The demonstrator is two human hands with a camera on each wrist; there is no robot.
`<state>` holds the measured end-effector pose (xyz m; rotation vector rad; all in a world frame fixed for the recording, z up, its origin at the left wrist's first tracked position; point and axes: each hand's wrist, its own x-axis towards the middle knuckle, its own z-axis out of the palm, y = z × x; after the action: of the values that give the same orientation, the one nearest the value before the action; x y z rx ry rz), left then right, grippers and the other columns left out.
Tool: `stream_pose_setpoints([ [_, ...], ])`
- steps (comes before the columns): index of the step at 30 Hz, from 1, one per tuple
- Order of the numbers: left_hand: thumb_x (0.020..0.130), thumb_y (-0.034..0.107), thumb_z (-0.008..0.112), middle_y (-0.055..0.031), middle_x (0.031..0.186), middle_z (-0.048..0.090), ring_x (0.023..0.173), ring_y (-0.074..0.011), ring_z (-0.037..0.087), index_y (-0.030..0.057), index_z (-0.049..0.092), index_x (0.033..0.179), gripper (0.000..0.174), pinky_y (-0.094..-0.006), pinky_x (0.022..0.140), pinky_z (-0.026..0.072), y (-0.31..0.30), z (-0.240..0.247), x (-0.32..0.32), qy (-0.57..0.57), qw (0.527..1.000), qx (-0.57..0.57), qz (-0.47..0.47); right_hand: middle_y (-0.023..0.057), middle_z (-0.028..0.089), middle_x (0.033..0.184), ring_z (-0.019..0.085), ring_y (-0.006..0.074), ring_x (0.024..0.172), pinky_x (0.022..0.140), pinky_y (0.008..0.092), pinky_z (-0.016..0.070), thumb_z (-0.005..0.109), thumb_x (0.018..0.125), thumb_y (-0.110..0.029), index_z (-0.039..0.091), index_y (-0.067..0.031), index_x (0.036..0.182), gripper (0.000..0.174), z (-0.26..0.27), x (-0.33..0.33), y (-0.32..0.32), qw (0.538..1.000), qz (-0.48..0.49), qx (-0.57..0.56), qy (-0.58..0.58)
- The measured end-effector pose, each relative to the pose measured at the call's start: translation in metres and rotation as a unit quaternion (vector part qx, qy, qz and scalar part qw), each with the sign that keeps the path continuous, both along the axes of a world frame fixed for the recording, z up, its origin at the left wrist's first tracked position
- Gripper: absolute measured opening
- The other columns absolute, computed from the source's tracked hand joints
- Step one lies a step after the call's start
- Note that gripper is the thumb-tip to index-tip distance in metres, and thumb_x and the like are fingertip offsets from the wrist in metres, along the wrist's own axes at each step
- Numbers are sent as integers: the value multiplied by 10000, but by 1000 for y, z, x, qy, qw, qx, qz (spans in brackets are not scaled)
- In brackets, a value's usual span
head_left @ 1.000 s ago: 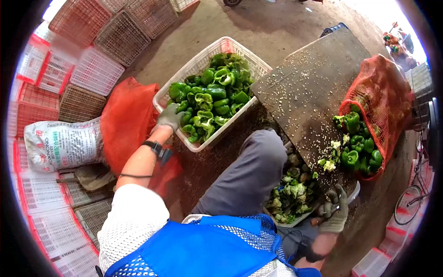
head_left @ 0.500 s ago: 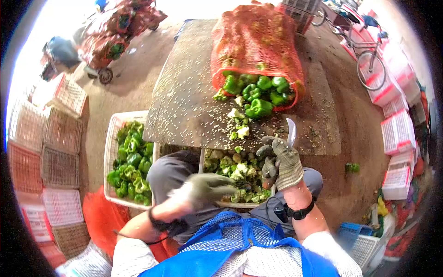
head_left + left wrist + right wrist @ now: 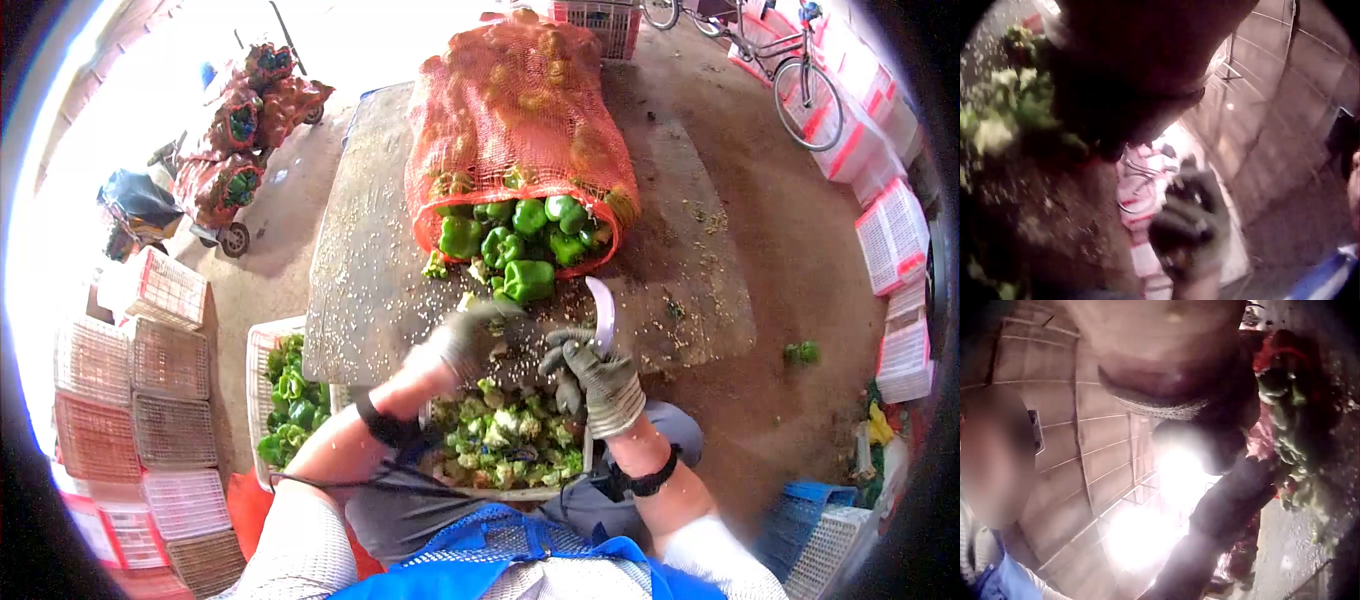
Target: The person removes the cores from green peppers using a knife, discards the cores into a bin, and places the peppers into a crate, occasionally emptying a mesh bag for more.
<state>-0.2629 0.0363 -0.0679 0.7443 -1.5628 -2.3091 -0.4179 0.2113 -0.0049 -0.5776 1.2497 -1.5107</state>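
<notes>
In the head view, a red mesh bag (image 3: 520, 110) lies on the seed-strewn board (image 3: 365, 230), with green peppers (image 3: 502, 246) at its mouth. A green pepper (image 3: 528, 281) sits just in front of them. The gloved left hand (image 3: 470, 335), blurred, is over the board's near edge, its fingers extended below that pepper; whether they touch anything is unclear. To its right the gloved right hand (image 3: 600, 385) grips a knife, its pale curved blade (image 3: 603, 315) pointing up. The left wrist view shows the right hand (image 3: 1190, 228) with curled fingers.
Below the board stands a crate of pale green trimmings (image 3: 500, 440). A white crate (image 3: 257, 400) of green peppers is at the left. Stacked crates (image 3: 172, 360) line the far left; a blue crate (image 3: 800, 520) is at lower right. One pepper (image 3: 802, 352) lies on the floor.
The view has turned from the left pepper crate to the board. My left hand has gone from that crate to near the bag's mouth. My right hand still holds the knife.
</notes>
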Motion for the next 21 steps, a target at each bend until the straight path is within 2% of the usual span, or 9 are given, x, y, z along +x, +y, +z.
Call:
stream_pose_setpoints([
  [2,936,238,551,-123,1142,668,1008,-251,649,6,598,1172,334,-372,891,507,-73,-22,-6,-129,958,-224,123,51,701,835,491,43,453,424,199,395,592,967,-273,628,-36,1147,300,-22,-14,-1,999,-4,27,-33],
  [4,926,314,606,-149,1144,667,1035,-264,642,5,564,1215,425,-369,907,493,-126,-9,-22,-355,813,-446,121,88,699,854,525,71,467,398,235,441,590,961,-259,620,-17,1138,301,-39,-29,-6,993,-47,83,-68],
  [7,804,392,766,-218,1132,653,1114,-374,607,17,599,1181,557,-423,931,483,-192,-29,-62,-440,764,-443,163,94,703,844,554,86,476,391,228,439,616,930,-174,591,-10,1176,298,-45,-45,-3,995,-65,69,-35],
  [8,755,405,805,-220,1118,662,1111,-379,609,-1,582,1183,631,-429,912,492,-239,-85,-65,-418,759,-454,207,90,703,835,569,88,498,395,226,439,609,930,-161,573,-16,1204,312,-47,-51,-3,995,-41,87,-31],
  [12,753,295,813,-150,1042,712,947,-251,675,7,676,1084,459,-363,827,532,-265,-55,-105,-266,922,-232,158,74,705,803,633,98,630,492,225,480,577,922,-100,548,-11,1246,337,-38,-63,-9,988,-10,151,-26],
  [13,754,267,813,-88,1011,723,846,-165,666,34,714,1040,383,-327,758,542,-281,-60,-109,-259,899,-336,105,73,705,804,635,99,640,519,228,491,575,917,-91,567,-1,1222,318,-41,-63,-9,985,5,172,-6],
  [15,858,220,702,-38,1016,720,821,-153,662,40,703,1076,283,-312,734,547,-299,-85,-105,-141,961,-224,77,73,709,829,637,99,688,613,245,512,589,899,-79,619,-11,1168,279,-42,-55,-15,984,19,179,-10],
  [18,917,144,606,-91,982,723,804,-196,691,21,692,1069,213,-314,687,558,-314,-102,-101,-67,980,-133,131,95,714,875,652,119,774,703,276,525,617,885,-105,664,-39,1124,252,-45,-45,-23,972,87,219,15],
  [21,856,93,683,-105,907,723,758,-188,690,12,690,1045,206,-303,665,560,-267,-31,-93,-129,960,-193,155,129,710,889,672,165,801,722,307,529,633,884,-165,672,-42,1096,248,-50,-37,-25,970,108,209,68],
])
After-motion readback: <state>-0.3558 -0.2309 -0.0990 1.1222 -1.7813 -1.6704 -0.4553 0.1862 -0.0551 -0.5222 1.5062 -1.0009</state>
